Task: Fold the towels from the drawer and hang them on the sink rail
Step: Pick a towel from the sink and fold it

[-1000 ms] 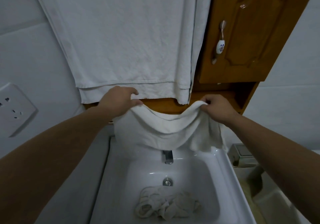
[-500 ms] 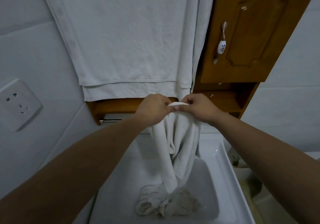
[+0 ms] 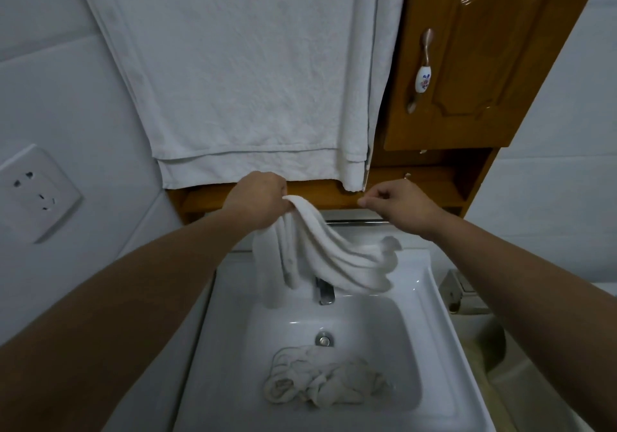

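Note:
My left hand (image 3: 257, 198) grips the top of a small white towel (image 3: 320, 251), folded in half lengthwise. Its lower part swings out to the right above the tap (image 3: 325, 289). My right hand (image 3: 397, 203) is off the towel, right of it, fingers curled with thumb and forefinger together, holding nothing. A thin metal rail (image 3: 357, 222) runs under the wooden shelf, just behind both hands. Another white towel (image 3: 320, 381) lies crumpled in the white sink (image 3: 444, 331). A large white towel (image 3: 247, 74) hangs on the wall above.
A wooden cabinet (image 3: 484, 57) with a porcelain handle hangs at the upper right, over an open wooden shelf (image 3: 417, 184). A wall socket (image 3: 33, 194) sits on the left tiles. A small metal box (image 3: 462, 293) stands right of the sink.
Both hands brought the towel's corners together, folding it. My right hand then let go and moved right; the towel's hanging end has swung up and right, off the crumpled towel.

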Demonstrator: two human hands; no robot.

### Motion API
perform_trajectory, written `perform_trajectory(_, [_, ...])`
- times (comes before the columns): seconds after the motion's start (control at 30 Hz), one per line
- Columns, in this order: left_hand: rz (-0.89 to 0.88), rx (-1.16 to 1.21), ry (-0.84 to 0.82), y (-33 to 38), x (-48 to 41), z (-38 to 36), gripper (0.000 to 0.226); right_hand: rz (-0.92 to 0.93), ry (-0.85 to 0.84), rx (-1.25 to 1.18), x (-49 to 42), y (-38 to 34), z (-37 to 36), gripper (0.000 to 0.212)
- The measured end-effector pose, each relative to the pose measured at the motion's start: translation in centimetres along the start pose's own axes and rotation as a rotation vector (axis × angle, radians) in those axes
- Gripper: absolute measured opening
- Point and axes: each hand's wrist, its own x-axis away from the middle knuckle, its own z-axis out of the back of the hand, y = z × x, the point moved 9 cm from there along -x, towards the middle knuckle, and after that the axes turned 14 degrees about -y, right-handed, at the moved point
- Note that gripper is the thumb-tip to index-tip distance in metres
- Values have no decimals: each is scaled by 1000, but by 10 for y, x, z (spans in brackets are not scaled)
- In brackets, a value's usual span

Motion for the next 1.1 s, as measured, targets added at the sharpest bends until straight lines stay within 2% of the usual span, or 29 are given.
perform_trajectory(0.07, [-11, 34, 21, -5, 2, 5, 24, 14, -22, -17, 1, 0, -4, 24])
perform_trajectory(0.23, [-166, -30, 14, 19, 10, 12, 14, 46, -6, 26, -9, -7, -20, 8])
perform_trajectory(0.43, [-175, 7, 102, 26, 13, 30, 16, 103, -108, -116, -22, -27, -60, 25])
perform_trajectory(0.53, [-163, -2, 112, 24, 14, 31, 18, 120, -107, -180, -23, -38, -70, 23])
perform_trajectory(0.7, [-145, 26, 121, 17, 15, 37, 17, 107, -29, 28, -27, -39, -78, 4])
perform_trajectory(0.83, [-128, 59, 127, 11, 17, 42, 15, 55, -14, 117, -25, -26, -79, 16])
perform_trajectory(1.0, [-116, 31, 100, 7, 18, 39, 18, -2, 42, 158, -19, -14, -73, 6])
perform_trajectory(1.1, [-137, 3, 93, 7, 18, 36, 20, -89, 23, 221, -18, 3, -75, 16])
